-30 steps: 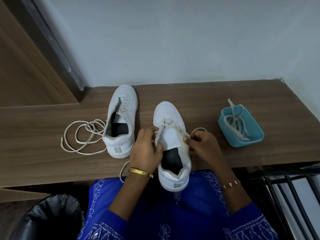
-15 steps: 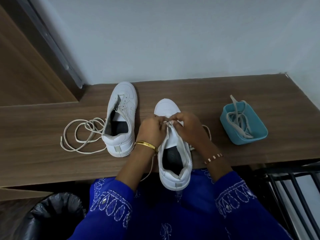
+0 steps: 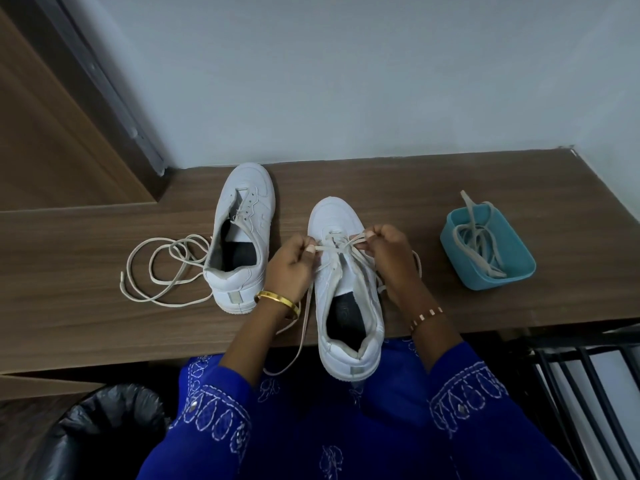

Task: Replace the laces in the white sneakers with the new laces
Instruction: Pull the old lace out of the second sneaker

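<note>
I see the near sneaker (image 3: pixel 349 306) at the desk's (image 3: pixel 485 209) front edge, heel overhanging. My left hand (image 3: pixel 291 265) and right hand (image 3: pixel 391 254) each pinch its lace (image 3: pixel 341 245) in curled fingers. The second sneaker (image 3: pixel 242 233) sits at ten o'clock beside a loose lace (image 3: pixel 162 268); a blue tub (image 3: pixel 519 268) holding laces (image 3: pixel 479 247) lies at three.

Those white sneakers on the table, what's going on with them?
A person is working on the lace of the nearer sneaker. The left hand and right hand each pinch a stretch of its lace near the toe. The other sneaker sits beside it, a loose lace trailing left. More laces lie in a blue tub.
</note>
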